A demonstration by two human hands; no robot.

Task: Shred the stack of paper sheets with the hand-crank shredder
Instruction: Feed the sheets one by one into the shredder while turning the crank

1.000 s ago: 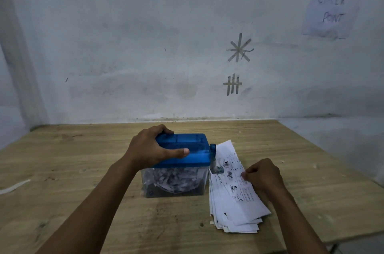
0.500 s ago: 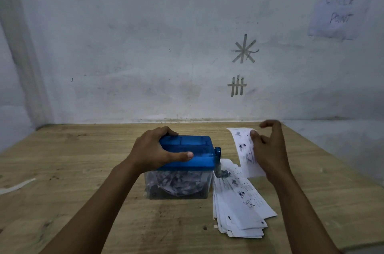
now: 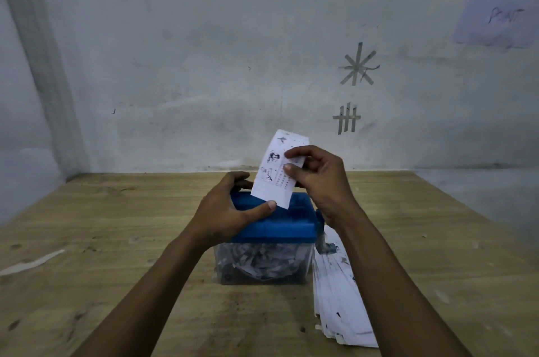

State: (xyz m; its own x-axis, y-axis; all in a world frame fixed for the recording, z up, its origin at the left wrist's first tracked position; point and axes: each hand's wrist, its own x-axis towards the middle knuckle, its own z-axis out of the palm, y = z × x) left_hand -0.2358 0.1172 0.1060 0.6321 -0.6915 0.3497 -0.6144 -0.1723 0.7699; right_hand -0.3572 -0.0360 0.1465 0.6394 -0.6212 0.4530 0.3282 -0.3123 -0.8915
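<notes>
Head view: right hand (image 3: 323, 181) fingers tight on 1 sheet (image 3: 277, 172), its edge over shredder (image 3: 262, 266); left hand (image 3: 227, 210) fingers around lid (image 3: 291, 228).

- We record a wooden bench (image 3: 116, 240), its top scuffed and stained.
- A shredder (image 3: 274, 228) stands upright near the middle, with a blue top and a clear bin holding shreds.
- A stack of paper sheets (image 3: 338, 307) lies flat just beside its right side.
- A white paper strip (image 3: 32, 261) lies well apart, far left.
</notes>
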